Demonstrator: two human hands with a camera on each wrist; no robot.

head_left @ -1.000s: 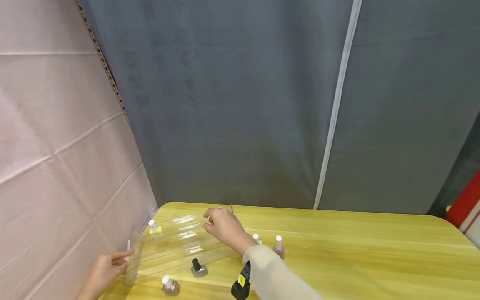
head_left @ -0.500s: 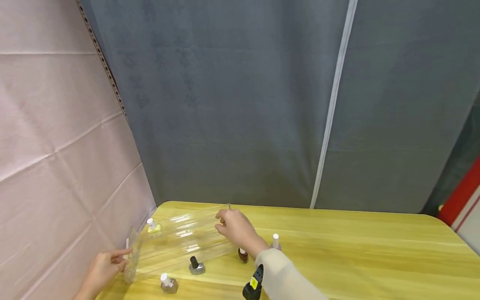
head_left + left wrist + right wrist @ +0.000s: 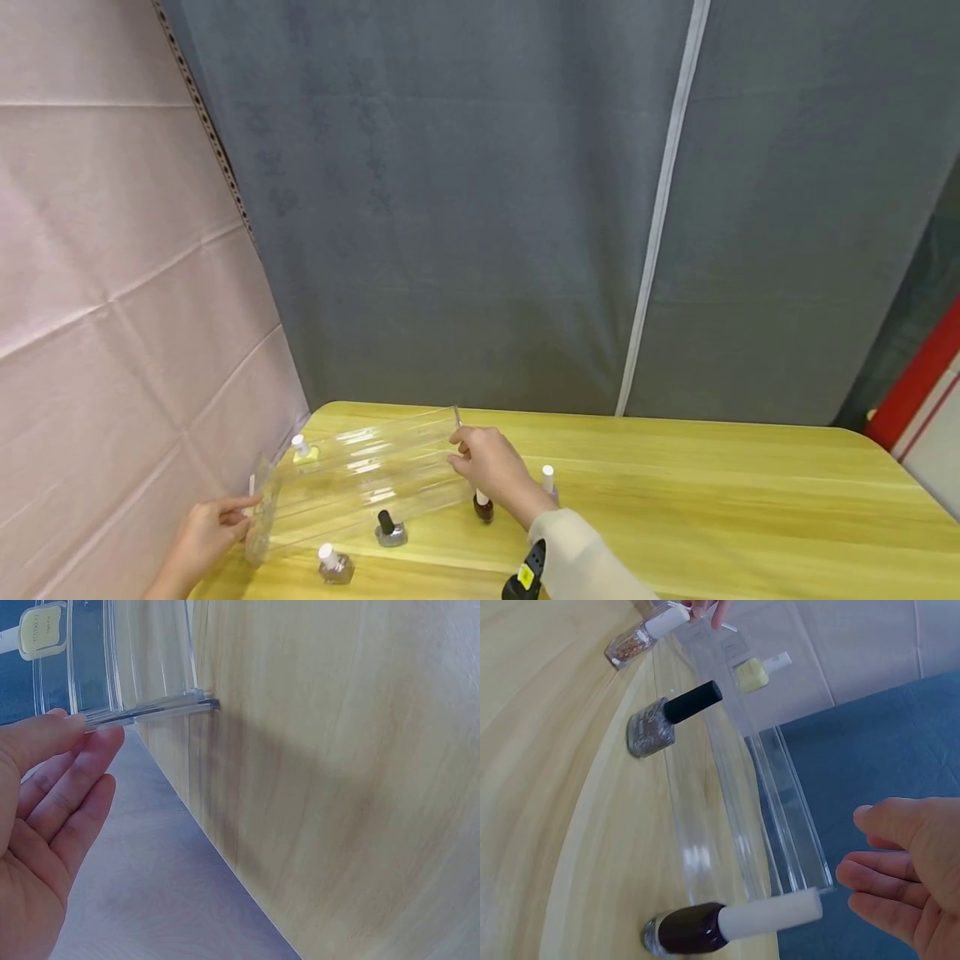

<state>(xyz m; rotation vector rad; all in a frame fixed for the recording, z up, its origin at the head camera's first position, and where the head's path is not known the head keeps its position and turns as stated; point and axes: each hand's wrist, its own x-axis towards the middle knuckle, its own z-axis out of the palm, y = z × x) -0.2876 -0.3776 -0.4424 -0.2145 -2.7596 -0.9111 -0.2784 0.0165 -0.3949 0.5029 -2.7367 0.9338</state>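
Note:
A clear acrylic step rack point(image 3: 365, 467) stands at the left end of the table. My left hand point(image 3: 207, 533) pinches the edge of its left side panel between thumb and fingers, also seen in the left wrist view, where the hand point(image 3: 52, 787) is close up. By the rack's right end, my right hand point(image 3: 495, 468) has thumb and fingers apart with nothing between them; the right wrist view shows this hand point(image 3: 907, 870) clear of the rack. A dark red nail polish bottle point(image 3: 694, 928) with a white cap stands beside the rack's right end.
Nail polish bottles stand in front: silver glitter with black cap point(image 3: 392, 533) and pinkish glitter with white cap point(image 3: 336, 569). A yellow bottle point(image 3: 751, 675) is near the rack's far left. A lilac bottle point(image 3: 550, 483) is partly behind the right arm. A pink cloth point(image 3: 135, 333) borders the left.
My right hand has moved right along the rack to its right end, and the dark red bottle has come into sight below it. The left hand keeps its hold.

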